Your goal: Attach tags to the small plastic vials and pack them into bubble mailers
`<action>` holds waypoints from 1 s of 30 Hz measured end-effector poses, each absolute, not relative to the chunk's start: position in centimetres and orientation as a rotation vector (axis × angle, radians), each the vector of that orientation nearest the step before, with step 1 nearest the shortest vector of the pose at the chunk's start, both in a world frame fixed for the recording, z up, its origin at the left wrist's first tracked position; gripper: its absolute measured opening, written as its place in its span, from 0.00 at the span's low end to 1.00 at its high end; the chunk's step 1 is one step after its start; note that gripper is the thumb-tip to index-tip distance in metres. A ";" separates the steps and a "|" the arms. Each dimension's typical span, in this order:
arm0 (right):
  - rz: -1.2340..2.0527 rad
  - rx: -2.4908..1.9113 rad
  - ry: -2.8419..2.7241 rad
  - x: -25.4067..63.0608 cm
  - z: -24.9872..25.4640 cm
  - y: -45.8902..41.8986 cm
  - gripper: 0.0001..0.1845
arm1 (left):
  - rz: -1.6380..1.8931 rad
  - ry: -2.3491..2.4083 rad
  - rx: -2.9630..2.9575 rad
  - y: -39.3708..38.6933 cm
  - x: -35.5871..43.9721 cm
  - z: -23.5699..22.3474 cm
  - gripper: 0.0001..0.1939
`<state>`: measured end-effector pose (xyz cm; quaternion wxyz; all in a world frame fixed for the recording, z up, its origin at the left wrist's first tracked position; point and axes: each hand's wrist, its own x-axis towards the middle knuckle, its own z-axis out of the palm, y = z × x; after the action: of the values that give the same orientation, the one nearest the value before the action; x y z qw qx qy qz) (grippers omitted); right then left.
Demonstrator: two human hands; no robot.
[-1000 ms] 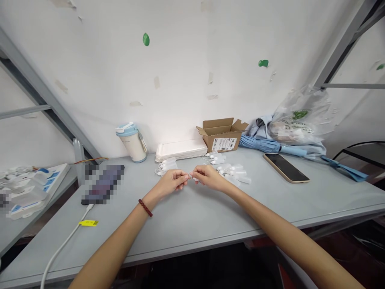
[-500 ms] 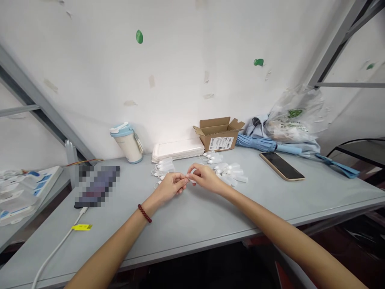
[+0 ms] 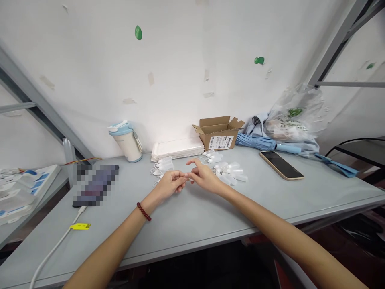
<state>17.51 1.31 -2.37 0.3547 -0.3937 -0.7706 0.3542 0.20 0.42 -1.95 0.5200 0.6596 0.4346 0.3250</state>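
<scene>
My left hand [image 3: 172, 184], a dark red bead bracelet [image 3: 144, 211] on its wrist, is closed in a pinch above the table; whatever it holds is too small or too hidden to name. My right hand [image 3: 205, 176] meets it fingertip to fingertip, its index finger lifted and apart from the thumb. Behind the left hand lie several small translucent plastic bottles [image 3: 165, 161] with white tips and thin loops. More such bottles [image 3: 233, 172] are heaped beyond the right hand, and a few bottles [image 3: 214, 155] lie before the carton.
A stack of white trays [image 3: 177, 149] and an open cardboard box [image 3: 221, 141] stand by the wall. To the left are a blue-lidded cup [image 3: 128, 146], a blurred-out device [image 3: 96, 186] and a white cable [image 3: 55, 253]. Rightward lie a phone [image 3: 281, 165] and a folded blue umbrella [image 3: 258, 142].
My right index finger has lifted away from the thumb, up and to the left. The left hand keeps its pinch, and the bottle piles look the same.
</scene>
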 end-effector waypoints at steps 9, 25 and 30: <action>0.959 -1.034 -1.951 17.4 -1.4 1.8 0.12 | 0.788 1.074 1.626 1.2 -0.3 -1.2 0.14; 0.989 -0.992 -2.026 17.9 -2.0 1.6 0.13 | 0.673 1.076 1.627 1.2 -1.3 -0.7 0.16; 0.988 -0.977 -2.056 17.7 -2.1 1.5 0.13 | 0.590 1.077 1.676 0.9 -0.9 -0.9 0.14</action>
<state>17.73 1.52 -2.14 0.3241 -0.3725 -0.7839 0.3766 -0.86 0.91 -0.89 0.5072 0.6951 0.4469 0.2447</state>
